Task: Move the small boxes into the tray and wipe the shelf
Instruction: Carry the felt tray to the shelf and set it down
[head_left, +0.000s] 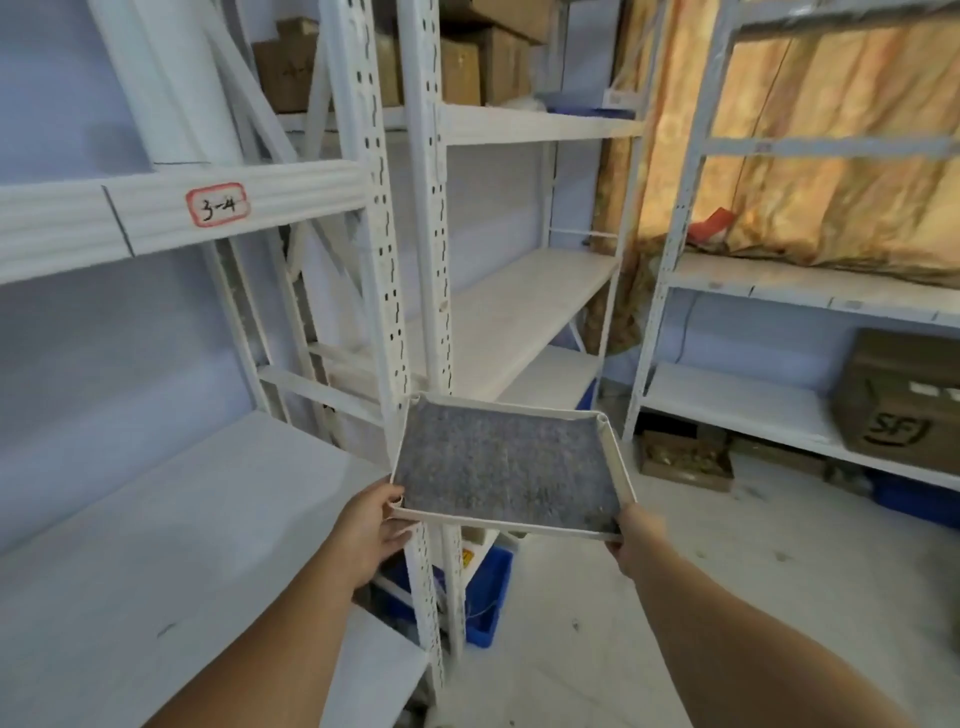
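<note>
The left hand (371, 525) pinches the near left corner of the tray (615, 457), thumb on top of the rim and fingers curled underneath. The right hand (638, 535) grips the near right corner the same way, though its fingers are mostly hidden below the edge. Held between them, the tray hangs in the air ahead of the body, tilted a little, in front of a white slotted upright (387, 291) of the racking.

It is a shallow, pale-rimmed tray with a grey speckled, felt-like lining and nothing in it. It looks light and stiff enough to carry by two corners. The thin rim offers little to hold, so a grip at both near corners or along the two sides should keep it level once boxes add weight. The lining probably stops small boxes from sliding.

To the near left lies a wide white shelf (171, 545), bare but for a small dark mark, and it looks a likely place to set the tray down. Above it a beam carries a red-bordered label (218, 207) reading 3-4. Below the tray a blue bin (488, 592) stands on the floor, close to the upright's foot.

No small boxes show at close range. Brown cartons (460, 70) sit on the top level farther back, and a carton marked SF (904, 400) rests on the right-hand rack. Whether any of these are the ones meant I cannot tell. Orange patterned fabric (831, 156) hangs behind the right rack. No wiping cloth is in view.
</note>
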